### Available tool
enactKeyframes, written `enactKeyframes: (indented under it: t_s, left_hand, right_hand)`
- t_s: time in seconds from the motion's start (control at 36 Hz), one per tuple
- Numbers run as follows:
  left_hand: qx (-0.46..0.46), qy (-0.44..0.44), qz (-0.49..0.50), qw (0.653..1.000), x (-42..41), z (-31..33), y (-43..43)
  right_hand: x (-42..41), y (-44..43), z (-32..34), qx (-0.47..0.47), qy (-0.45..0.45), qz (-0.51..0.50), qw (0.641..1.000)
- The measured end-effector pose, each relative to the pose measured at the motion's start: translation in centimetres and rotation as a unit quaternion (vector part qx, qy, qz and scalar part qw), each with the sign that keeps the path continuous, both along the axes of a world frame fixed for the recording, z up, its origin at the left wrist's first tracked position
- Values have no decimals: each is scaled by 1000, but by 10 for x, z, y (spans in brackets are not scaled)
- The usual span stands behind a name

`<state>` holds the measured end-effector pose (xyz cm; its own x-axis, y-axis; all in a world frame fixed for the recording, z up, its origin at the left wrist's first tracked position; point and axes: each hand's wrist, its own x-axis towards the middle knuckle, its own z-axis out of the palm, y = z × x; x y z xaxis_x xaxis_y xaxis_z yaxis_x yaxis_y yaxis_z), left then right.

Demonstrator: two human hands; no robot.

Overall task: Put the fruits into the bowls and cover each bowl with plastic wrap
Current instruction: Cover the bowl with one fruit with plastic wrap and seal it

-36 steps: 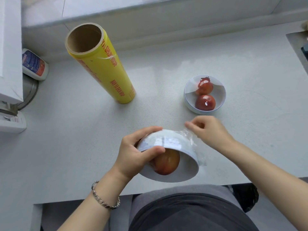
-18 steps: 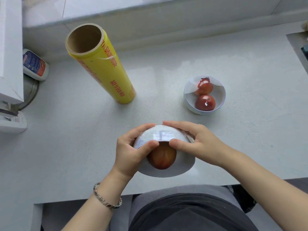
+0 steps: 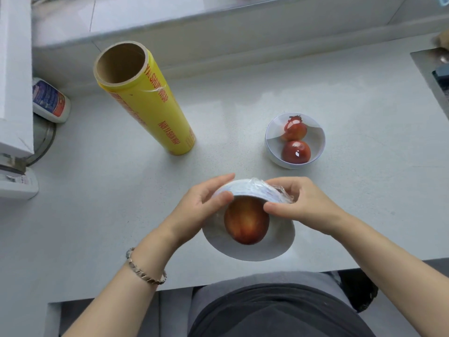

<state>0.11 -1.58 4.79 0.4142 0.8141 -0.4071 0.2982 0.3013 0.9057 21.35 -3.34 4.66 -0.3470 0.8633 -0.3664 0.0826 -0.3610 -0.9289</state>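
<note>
A white bowl [image 3: 252, 250] is tipped toward me near the counter's front edge, with a red-orange fruit [image 3: 246, 220] inside under clear plastic wrap. My left hand [image 3: 196, 210] grips the bowl's far rim on the left, thumb on the wrapped opening. My right hand [image 3: 301, 205] grips the far rim on the right, where the plastic wrap [image 3: 279, 190] is bunched. A second white bowl [image 3: 272, 152] stands upright farther back to the right and holds two red fruits [image 3: 296, 152]. The yellow roll of plastic wrap [image 3: 145, 103] stands upright at the back left.
A white bottle with a blue and red label [image 3: 49, 100] lies at the left edge beside a white appliance [image 3: 14, 93]. A metal sink edge [image 3: 432, 69] shows at the far right. The counter's front edge [image 3: 315, 266] runs just below the tipped bowl.
My right hand left the loose wrap beside the bowl and now grips the bowl's far rim over the wrap. The bowl has tipped more toward me.
</note>
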Motion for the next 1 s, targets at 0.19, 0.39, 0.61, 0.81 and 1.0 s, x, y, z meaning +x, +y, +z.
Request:
enactKeyframes:
  t_s: [0.19,0.39,0.61,0.81,1.0]
  left_hand:
    - [57,-31,73,995,13,-6,-11]
    - [105,24,138,985,13,-7,-25]
    - [135,83,109,981,7,-6,-32]
    - [146,74,80,983,3,-9,-38]
    - [154,96,57,982,2,-12,-41]
  right_hand:
    - [1,8,6,8,-20,36,999]
    - [-6,18,23,32,-156,26,987]
    - [-5,29,30,-30,-194,132,972]
    - [0,37,23,-117,-90,95,984]
    - [6,45,23,-239,-109,190,946]
